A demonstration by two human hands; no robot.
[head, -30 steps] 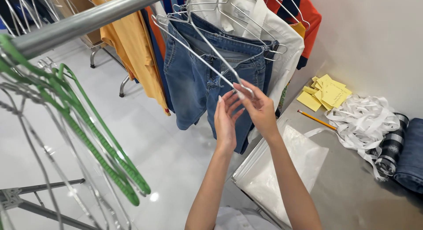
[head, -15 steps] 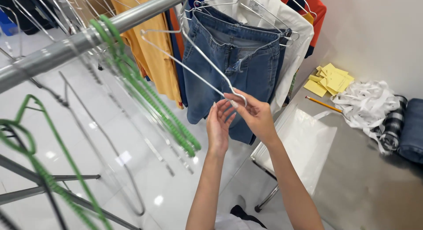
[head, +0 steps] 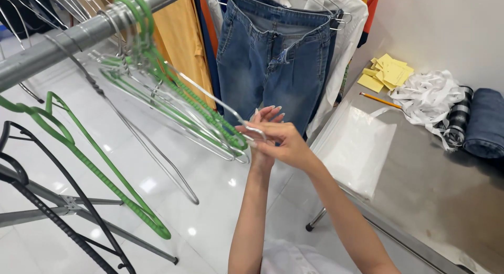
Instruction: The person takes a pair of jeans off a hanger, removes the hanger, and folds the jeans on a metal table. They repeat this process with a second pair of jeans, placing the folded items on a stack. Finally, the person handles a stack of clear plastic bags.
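Note:
A silver wire hanger (head: 210, 98) hangs from the grey rail (head: 79, 35) among several green coated hangers (head: 173, 79). My right hand (head: 281, 142) pinches the wire hanger's lower right corner. Just behind it my left hand (head: 264, 119) is raised with its fingers straight and apart, touching the same corner; I cannot tell whether it grips. Both hands are in front of the lower legs of blue jeans (head: 273, 69) hanging on the rail.
An orange garment (head: 181, 48) and a white one (head: 349, 37) hang beside the jeans. The grey table (head: 430, 184) at right holds a clear plastic bag (head: 357, 148), yellow tags (head: 386, 71), a pencil (head: 380, 100), white ribbon (head: 428, 98) and rolled denim (head: 485, 121). A black hanger (head: 52, 200) hangs lower left.
My hands have come down and toward me with the wire hanger's corner, away from the jeans. The green hangers now sit closer to my hands in view.

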